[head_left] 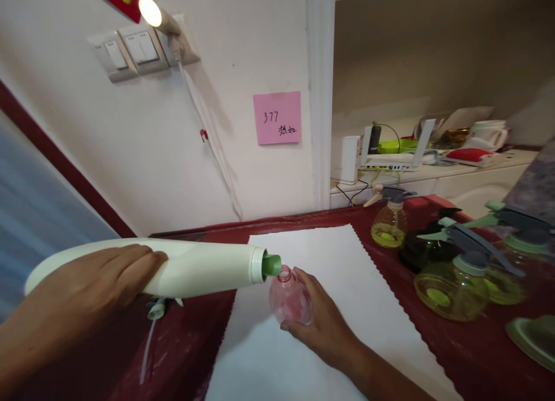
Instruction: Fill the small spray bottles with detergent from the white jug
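My left hand [117,274] is wrapped round a large pale green bottle [203,268], tipped onto its side. A green pouring spout [272,265] sticks out of its uncapped neck, close to the mouth of a small pink see-through bottle [289,301]. That pink bottle stands upright, with my right hand [323,320] closed round its right side. Whether liquid is flowing from the spout I cannot tell. Below the big bottle a spray head [156,308] with a white dip tube lies on the dark red cover, partly hidden.
White paper [260,355] lies over the dark red tablecloth [433,308]. To the right stand several spray bottles, including one with yellow liquid [453,288] and another farther back [389,227]. A white router [390,161] sits on a shelf. A pink note [277,118] hangs on the wall.
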Action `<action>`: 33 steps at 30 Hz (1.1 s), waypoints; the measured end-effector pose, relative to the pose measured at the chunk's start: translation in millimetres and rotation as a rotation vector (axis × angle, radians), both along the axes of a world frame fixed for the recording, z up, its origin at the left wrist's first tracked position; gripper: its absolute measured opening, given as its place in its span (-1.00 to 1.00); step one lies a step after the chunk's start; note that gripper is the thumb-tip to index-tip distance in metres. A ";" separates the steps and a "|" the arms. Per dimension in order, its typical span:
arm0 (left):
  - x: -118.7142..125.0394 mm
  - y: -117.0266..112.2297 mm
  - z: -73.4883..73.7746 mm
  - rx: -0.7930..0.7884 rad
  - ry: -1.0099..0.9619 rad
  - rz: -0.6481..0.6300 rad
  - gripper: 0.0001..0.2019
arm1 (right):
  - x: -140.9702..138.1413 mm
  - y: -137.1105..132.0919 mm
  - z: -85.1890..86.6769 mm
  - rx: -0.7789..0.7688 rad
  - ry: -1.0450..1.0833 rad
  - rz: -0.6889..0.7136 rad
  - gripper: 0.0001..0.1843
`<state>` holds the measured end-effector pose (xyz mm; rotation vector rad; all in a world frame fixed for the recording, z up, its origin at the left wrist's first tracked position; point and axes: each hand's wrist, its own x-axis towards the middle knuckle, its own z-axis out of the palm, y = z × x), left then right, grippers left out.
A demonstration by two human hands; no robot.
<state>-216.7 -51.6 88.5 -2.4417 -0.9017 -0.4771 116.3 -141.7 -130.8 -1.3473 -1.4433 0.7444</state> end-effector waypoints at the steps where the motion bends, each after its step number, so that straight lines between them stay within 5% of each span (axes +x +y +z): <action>1: 1.5 -0.8 0.8 0.064 0.067 -0.024 -0.60 | 0.2 0.0 0.3 0.001 0.000 0.002 0.01; 9: 2.1 -1.4 5.5 0.216 0.214 -0.074 -0.57 | 0.6 -0.9 6.0 -0.028 0.006 0.004 0.01; 33: 2.1 -0.8 3.9 0.142 0.250 0.021 -0.57 | 1.7 0.5 -4.0 0.036 -0.001 -0.007 0.02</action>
